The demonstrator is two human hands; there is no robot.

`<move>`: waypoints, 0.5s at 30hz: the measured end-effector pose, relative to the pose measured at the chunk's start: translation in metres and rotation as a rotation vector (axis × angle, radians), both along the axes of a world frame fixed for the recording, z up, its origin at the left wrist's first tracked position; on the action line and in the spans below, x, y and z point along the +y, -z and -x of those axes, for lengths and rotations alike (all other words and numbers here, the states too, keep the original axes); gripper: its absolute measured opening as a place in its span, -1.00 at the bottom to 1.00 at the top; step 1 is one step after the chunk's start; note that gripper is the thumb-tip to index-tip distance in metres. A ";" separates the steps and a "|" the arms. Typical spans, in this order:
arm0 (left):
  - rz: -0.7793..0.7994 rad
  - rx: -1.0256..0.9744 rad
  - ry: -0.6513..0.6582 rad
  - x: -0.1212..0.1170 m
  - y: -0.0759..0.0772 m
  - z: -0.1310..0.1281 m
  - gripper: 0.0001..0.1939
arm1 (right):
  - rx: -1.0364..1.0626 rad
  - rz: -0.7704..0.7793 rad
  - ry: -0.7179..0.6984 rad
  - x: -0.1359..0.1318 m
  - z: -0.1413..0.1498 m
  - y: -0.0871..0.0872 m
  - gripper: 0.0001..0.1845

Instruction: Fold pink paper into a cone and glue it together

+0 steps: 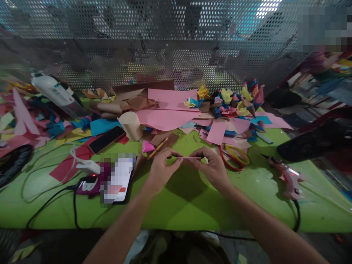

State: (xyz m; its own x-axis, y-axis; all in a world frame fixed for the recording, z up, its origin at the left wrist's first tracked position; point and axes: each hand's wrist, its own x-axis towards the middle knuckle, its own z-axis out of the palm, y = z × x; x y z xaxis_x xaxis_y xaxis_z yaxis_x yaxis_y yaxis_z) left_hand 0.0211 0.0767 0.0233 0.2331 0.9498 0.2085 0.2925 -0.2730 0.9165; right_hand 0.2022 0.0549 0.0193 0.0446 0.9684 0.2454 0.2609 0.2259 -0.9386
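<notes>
Between my two hands a small piece of pink paper is held nearly edge-on, so only a thin line of it shows. My left hand pinches its left end between thumb and fingers. At the other end, my right hand pinches it the same way. Both hands are above the green table. A pencil and a bright pink scrap lie just beyond my left hand. Scissors with red and yellow handles rest right of my right hand.
A glue gun and a dark bottle lie at right. At left are a lit phone, a dark phone, a charger and cables. A paper cup shape, pink sheets and paper flowers fill the back.
</notes>
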 end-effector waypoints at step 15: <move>-0.016 -0.024 -0.026 0.001 0.002 0.000 -0.97 | -0.006 0.008 0.019 0.001 -0.002 0.003 -0.78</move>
State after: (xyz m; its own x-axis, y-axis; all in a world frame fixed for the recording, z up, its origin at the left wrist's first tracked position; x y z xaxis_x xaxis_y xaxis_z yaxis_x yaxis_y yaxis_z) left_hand 0.0208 0.0780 0.0218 0.2034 0.9519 0.2290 0.2776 -0.2804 0.9189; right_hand 0.2046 0.0562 0.0165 0.0613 0.9693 0.2383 0.2702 0.2137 -0.9388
